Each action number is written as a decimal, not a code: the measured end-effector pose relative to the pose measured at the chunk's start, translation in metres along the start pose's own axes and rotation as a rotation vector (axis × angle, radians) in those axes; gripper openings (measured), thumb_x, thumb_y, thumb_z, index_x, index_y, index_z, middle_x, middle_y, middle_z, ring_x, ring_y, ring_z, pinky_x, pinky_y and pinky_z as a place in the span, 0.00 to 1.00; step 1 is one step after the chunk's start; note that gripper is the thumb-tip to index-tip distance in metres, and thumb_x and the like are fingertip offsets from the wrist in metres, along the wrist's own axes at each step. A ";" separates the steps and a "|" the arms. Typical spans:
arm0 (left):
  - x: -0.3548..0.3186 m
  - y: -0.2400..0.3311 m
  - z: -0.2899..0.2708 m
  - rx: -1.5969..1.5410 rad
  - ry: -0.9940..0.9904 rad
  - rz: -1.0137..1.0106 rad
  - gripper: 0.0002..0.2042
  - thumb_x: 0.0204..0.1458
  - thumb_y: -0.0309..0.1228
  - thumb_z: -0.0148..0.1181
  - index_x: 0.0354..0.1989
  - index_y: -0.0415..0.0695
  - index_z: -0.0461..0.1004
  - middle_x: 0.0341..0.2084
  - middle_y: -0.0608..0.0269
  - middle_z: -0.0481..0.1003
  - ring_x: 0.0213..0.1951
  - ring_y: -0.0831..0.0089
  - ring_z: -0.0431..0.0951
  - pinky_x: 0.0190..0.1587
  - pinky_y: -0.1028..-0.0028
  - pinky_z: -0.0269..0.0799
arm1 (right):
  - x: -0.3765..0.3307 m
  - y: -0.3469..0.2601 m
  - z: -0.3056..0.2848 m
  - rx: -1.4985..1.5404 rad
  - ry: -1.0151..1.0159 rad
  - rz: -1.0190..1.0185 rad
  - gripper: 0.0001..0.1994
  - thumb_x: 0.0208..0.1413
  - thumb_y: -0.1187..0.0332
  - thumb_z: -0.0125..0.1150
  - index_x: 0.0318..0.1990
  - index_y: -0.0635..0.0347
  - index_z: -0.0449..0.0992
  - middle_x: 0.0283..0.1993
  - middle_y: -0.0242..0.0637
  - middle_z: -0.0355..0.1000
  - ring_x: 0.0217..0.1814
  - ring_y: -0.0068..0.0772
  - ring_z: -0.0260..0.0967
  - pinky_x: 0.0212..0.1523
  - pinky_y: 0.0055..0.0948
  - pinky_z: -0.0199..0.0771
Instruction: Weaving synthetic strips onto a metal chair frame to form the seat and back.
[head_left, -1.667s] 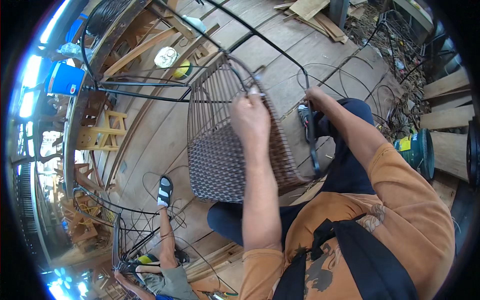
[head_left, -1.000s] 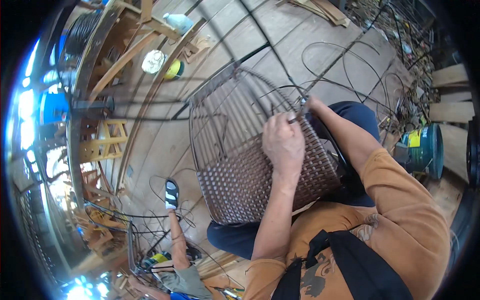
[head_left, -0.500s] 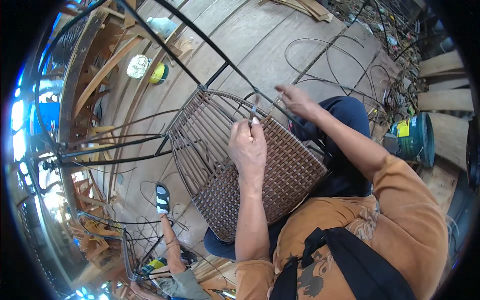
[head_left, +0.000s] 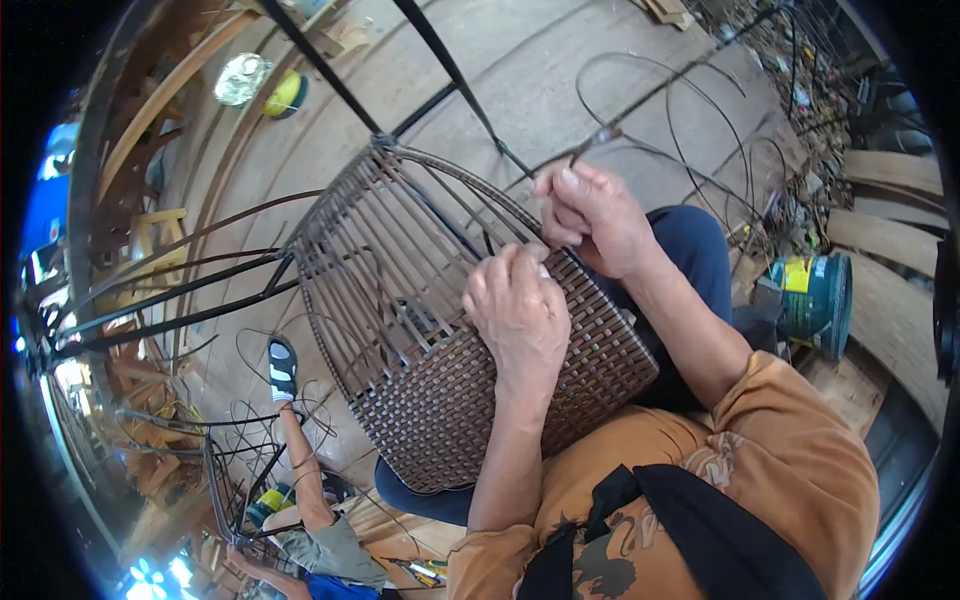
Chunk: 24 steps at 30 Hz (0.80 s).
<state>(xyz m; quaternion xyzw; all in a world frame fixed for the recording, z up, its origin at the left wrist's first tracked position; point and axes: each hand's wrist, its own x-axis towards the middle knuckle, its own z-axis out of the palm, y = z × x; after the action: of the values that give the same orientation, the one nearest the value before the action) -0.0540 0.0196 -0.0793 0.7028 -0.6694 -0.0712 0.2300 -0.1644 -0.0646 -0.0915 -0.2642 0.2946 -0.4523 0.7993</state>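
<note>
The person sits with a half-woven wicker seat panel [head_left: 470, 370] resting across the lap, over dark blue trousers [head_left: 700, 260]. The panel is a metal frame: its lower part, nearest the body, is closed with tight brown weave, while the upper part shows only bare upright strands running to a curved rim. The frame's top corner meets black metal bars [head_left: 330, 70] that rise toward the upper edge of the view.

The left hand [head_left: 517, 310] lies knuckles-up on the upper edge of the woven part, fingers curled down onto the strands there; whether they pinch a single strand cannot be told, as the fingertips are hidden behind the hand. The right hand [head_left: 590, 212] sits just above and beside it, near the panel's rim, its fingers closed narrowly on a thin dark strand [head_left: 660, 95] that runs up and away to the right in a long loop over the floor. The two hands are close, almost touching.

The wooden plank floor [head_left: 560, 60] carries more loose loops of strand. To the right stands a green can with a yellow label [head_left: 815, 300], near stacked boards [head_left: 880, 170]. At upper left lie a shiny round thing and a yellow one [head_left: 262, 85]. At lower left another person's leg with a dark and white shoe [head_left: 283, 365] stretches out among bent wire frames.
</note>
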 end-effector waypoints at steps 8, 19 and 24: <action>0.006 -0.009 0.003 -0.101 -0.056 0.033 0.14 0.38 0.22 0.53 0.35 0.48 0.74 0.34 0.68 0.72 0.38 0.69 0.70 0.44 0.66 0.58 | -0.001 -0.004 0.006 0.139 0.197 0.134 0.13 0.59 0.59 0.52 0.33 0.61 0.69 0.14 0.20 0.47 0.13 0.14 0.39 0.15 0.19 0.40; 0.004 -0.004 0.004 -0.079 -0.020 0.015 0.12 0.39 0.23 0.53 0.35 0.48 0.73 0.35 0.67 0.72 0.40 0.67 0.70 0.44 0.64 0.60 | 0.012 -0.047 0.008 0.155 0.249 -0.220 0.11 0.60 0.63 0.48 0.33 0.63 0.66 0.17 0.23 0.52 0.18 0.18 0.48 0.22 0.21 0.54; 0.001 -0.001 0.003 -0.133 0.099 0.061 0.10 0.43 0.23 0.49 0.34 0.47 0.73 0.33 0.65 0.73 0.40 0.65 0.70 0.44 0.64 0.61 | -0.011 -0.284 -0.107 0.179 -0.055 -0.281 0.05 0.54 0.76 0.49 0.37 0.66 0.67 0.31 0.35 0.65 0.31 0.24 0.63 0.29 0.15 0.66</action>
<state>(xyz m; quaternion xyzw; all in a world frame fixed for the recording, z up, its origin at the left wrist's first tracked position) -0.0543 0.0179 -0.0816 0.6679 -0.6721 -0.0736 0.3111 -0.4060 -0.1993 0.0336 -0.2428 0.1914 -0.5768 0.7561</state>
